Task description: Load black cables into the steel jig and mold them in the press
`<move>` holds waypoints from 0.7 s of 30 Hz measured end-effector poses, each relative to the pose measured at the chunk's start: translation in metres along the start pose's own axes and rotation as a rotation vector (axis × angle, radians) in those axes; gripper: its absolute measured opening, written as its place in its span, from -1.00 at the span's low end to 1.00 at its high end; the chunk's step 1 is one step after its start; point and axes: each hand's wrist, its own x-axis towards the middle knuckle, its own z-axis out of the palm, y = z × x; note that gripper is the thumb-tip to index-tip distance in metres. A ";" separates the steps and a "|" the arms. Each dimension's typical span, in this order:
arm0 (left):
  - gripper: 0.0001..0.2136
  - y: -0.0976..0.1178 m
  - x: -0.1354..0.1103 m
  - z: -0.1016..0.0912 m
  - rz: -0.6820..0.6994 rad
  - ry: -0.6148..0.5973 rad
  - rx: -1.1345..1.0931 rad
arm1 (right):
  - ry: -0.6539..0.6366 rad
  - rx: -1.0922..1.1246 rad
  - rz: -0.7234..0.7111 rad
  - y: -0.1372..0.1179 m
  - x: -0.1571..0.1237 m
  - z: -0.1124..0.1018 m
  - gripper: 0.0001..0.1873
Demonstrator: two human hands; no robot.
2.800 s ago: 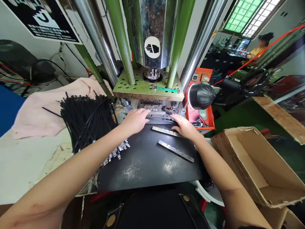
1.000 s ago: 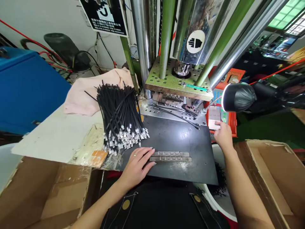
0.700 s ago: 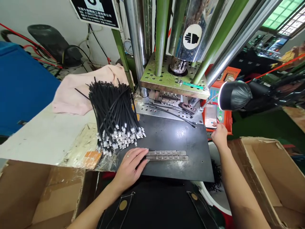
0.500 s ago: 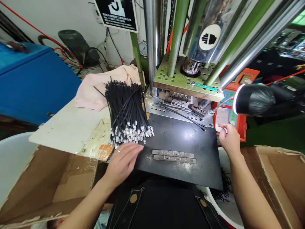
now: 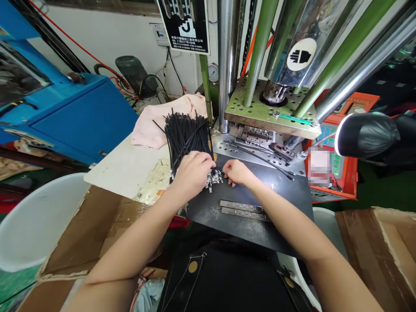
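Observation:
A thick bundle of black cables (image 5: 187, 134) with small white connector ends (image 5: 212, 178) lies at the left of the black work plate (image 5: 276, 225). My left hand (image 5: 196, 171) rests over the connector ends, its fingers bent and pressed together; what is between them is hidden. Just right of the bundle, my right hand (image 5: 238, 172) is curled with thumb and fingertips close together, apart from the left. I cannot make out anything in its pinch. Two slotted metal strips (image 5: 242, 209) lie side by side on the plate, nearer to me, partly behind the right forearm.
A press with a green perforated plate (image 5: 240, 113) stands over a metal die (image 5: 258, 134); loose black cables (image 5: 260, 154) lie before it. A lamp (image 5: 367, 134) and an orange control box (image 5: 351, 182) are at right. Cardboard boxes (image 5: 74, 229) flank the bench. Pink cloth (image 5: 152, 123) lies behind.
My right hand has left the control box and come across to the bundle's right side. My left hand has moved forward and up onto the connector ends. The camera view has turned left.

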 end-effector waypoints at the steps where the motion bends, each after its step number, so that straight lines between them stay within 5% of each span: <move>1: -0.78 0.001 0.004 0.003 0.069 -0.065 0.006 | -0.001 0.013 0.009 0.003 -0.001 0.000 -0.86; 7: -0.81 0.001 0.022 0.028 0.247 -0.358 0.106 | -0.022 0.055 0.050 0.014 -0.002 0.008 -0.82; 10: -0.80 -0.011 0.021 0.030 0.271 -0.309 0.083 | -0.033 0.033 0.045 0.009 0.002 0.013 -0.76; 12: -0.77 -0.017 0.012 0.024 0.240 -0.136 -0.049 | -0.029 0.004 0.039 0.002 0.001 0.015 -0.66; 16: -0.83 0.003 -0.029 0.006 0.109 0.261 -0.413 | -0.013 -0.071 0.013 -0.003 -0.019 0.007 -0.62; 19: -0.81 0.025 -0.078 -0.001 0.212 0.180 -0.495 | 0.096 -0.373 -0.147 0.025 -0.053 -0.021 -0.67; 21: -0.68 0.020 -0.114 -0.005 0.190 0.093 -0.450 | 0.284 -0.702 -0.151 0.062 -0.086 -0.054 -0.66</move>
